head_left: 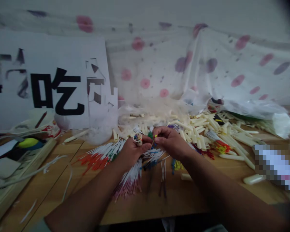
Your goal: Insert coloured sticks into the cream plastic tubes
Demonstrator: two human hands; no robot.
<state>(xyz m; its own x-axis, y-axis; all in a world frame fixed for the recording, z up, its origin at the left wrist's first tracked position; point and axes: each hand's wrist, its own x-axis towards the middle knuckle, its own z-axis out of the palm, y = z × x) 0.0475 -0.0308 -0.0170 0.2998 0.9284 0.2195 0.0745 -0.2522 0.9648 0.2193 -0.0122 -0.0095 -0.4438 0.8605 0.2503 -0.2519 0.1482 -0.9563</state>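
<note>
The likeliest trouble is a slip at the fingertips: the right hand point(170, 140) has its grip pinched on a small yellow-tipped piece point(156, 136), thin enough that a slack or off-centre pinch could let it twist or drop. If it fell, it could be hard to pick out among the blue-tipped sticks point(157, 154) near and below the hands. The left hand point(131, 153) has its grip closed around a pale tube point(138, 141), its thumb and forefinger reaching towards the same small piece; whether they also pinch it is too blurred to tell. Tilting that tube too far might spill what sits in its mouth, and squeezing it hard might dent it, if the wall is as thin as it seems. A low forearm or wrist could also brush the fanned red-ended sticks point(93, 161) or the pink-ended sticks point(129, 187) and mix the colours. Both held things are above the middle of the wooden surface point(125, 212), in front of a heap of pale tubes point(200, 129). The held tube looks short, round and cream-white, its mouth facing up and crowded with little coloured bits; the piece shows a bright yellow tip, the rest dim and mostly covered by fingers.
</note>
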